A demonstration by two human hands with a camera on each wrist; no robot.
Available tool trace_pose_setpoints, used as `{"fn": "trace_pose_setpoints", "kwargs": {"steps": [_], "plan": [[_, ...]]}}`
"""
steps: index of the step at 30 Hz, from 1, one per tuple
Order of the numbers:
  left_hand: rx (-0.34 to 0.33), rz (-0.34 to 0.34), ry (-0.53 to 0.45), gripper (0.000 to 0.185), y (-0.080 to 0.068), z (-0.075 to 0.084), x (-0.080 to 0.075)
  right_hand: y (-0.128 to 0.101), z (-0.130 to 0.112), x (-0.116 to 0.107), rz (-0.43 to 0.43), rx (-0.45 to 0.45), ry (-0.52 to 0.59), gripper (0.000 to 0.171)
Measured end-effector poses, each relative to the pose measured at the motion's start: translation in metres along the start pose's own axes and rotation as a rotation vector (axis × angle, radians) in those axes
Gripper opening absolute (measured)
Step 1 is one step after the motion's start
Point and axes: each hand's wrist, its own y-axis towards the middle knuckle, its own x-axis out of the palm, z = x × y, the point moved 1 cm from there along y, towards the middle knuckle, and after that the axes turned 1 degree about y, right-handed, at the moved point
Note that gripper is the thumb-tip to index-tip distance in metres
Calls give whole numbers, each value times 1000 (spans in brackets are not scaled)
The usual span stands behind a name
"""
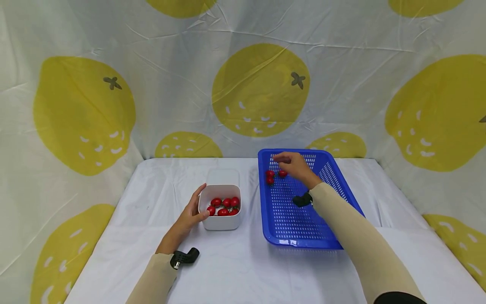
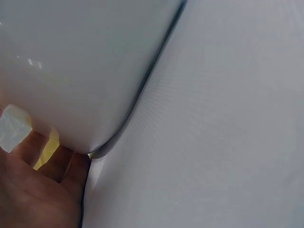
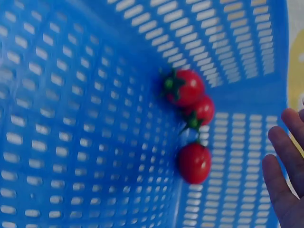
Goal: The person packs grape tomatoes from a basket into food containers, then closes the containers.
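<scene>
A white square container stands on the left of the table with several red cherry tomatoes inside. My left hand grips its left side, thumb at the near corner and fingers along the wall. In the left wrist view, the fingers lie against the container's smooth wall. Over the far part of a blue perforated basket hovers my right hand, with no object visible in it. Three cherry tomatoes with green stems lie close together in the basket, left of that hand's fingers in the right wrist view.
A translucent flat piece, perhaps a lid, lies just behind the container. White cloth covers the table, and a curtain with yellow lemon prints hangs behind it. Each wrist carries a small black camera.
</scene>
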Motion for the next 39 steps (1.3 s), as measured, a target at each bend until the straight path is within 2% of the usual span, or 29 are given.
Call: {"fn": "trace_pose_setpoints", "kwargs": {"steps": [8, 19, 28, 34, 39], "plan": [[-16, -4, -5, 79, 2, -1, 1, 1, 17, -7, -9, 70, -51, 32], [-15, 1, 4, 81, 3, 1, 3, 2, 33, -7, -28, 111, -60, 33], [-3, -17, 2, 82, 4, 0, 2, 4, 44, -4, -76, 103, -104, 34], [-12, 1, -7, 81, 3, 3, 0, 6, 45, -1, -112, 64, -128, 31], [-15, 0, 6, 82, 2, 2, -1, 6, 48, 2, -144, 90, -184, 30]]}}
